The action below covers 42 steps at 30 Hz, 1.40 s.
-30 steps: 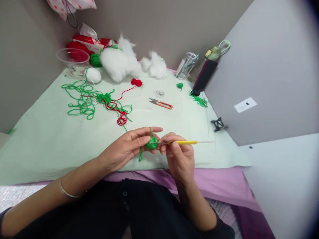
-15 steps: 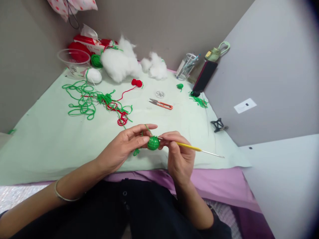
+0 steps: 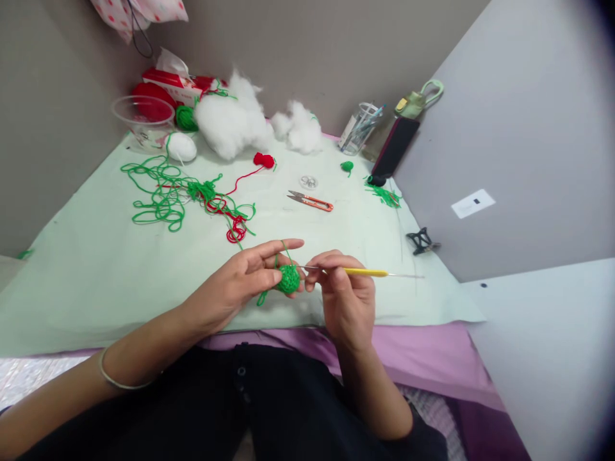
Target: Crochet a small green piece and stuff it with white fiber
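A small round green crocheted piece (image 3: 289, 279) is pinched between the thumb and fingers of my left hand (image 3: 240, 282). Green yarn runs over the raised index finger, and a short green loop hangs below the thumb. My right hand (image 3: 348, 298) grips a crochet hook with a yellow handle (image 3: 366, 272). The hook's thin metal tip points left and meets the top right edge of the green piece. From the left hand the yarn leads back to a tangle of green yarn (image 3: 202, 190) mixed with red strands.
Orange-handled snips (image 3: 311, 201) lie beyond my hands, near a small clear dish (image 3: 308, 182). White stuffing (image 3: 230, 118), a plastic cup (image 3: 144, 121) and a tissue box (image 3: 175, 86) stand at the back. To the right are a pen holder (image 3: 358, 131), a phone (image 3: 396, 147) and a black stand (image 3: 421, 241).
The green piece has shifted slightly left and turned in my left hand. The hook has swung closer to level, its right end rising, and more of its front shaft shows.
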### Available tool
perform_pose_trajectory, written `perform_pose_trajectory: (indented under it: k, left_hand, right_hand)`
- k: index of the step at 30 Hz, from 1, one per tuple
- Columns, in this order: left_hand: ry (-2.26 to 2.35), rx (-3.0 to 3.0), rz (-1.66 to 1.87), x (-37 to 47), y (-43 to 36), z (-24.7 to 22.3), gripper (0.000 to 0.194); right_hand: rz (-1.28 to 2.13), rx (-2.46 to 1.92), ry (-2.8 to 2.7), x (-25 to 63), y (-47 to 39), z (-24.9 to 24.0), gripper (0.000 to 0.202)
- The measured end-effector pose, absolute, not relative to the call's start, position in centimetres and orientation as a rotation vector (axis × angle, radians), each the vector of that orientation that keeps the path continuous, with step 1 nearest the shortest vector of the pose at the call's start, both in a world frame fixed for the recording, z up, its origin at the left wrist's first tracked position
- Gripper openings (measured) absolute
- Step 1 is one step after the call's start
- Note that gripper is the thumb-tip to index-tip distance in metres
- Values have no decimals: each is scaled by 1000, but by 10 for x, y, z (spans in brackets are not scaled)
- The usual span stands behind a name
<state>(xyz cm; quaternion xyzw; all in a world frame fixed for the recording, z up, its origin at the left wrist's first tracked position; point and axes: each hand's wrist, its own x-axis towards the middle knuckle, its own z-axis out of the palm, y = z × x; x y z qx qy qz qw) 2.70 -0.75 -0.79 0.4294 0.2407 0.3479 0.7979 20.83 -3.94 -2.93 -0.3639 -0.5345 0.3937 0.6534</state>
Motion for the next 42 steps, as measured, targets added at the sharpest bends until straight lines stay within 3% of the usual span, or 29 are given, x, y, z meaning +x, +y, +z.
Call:
perform_pose_trajectory:
  k: [6, 11, 17, 23, 30, 36, 42]
  left_hand:
    - [438, 803, 681, 26, -6, -7, 42]
    - [454, 876, 688, 23, -6, -9, 41]
    - [559, 1017, 699, 22, -6, -13, 43]
    - [630, 1049, 726, 26, -10, -12, 47]
    - [638, 978, 735, 28, -10, -8, 62]
    - [737, 1257, 860, 27, -8, -1, 81]
    - [748, 1484, 982, 30, -11, -6, 82]
  right_hand:
    - [1057, -779, -1112, 219, -36, -24, 16]
    - [1158, -737, -1065, 219, -36, -24, 15]
    - [934, -702, -1242, 209, -40, -27, 14]
    - [711, -767, -1288, 204, -40, -26, 19]
    - [821, -746, -1286, 205, -38, -28, 17]
    - [722, -760, -1456, 207, -43, -21, 21]
    - [660, -762, -1497, 205, -46, -21, 27]
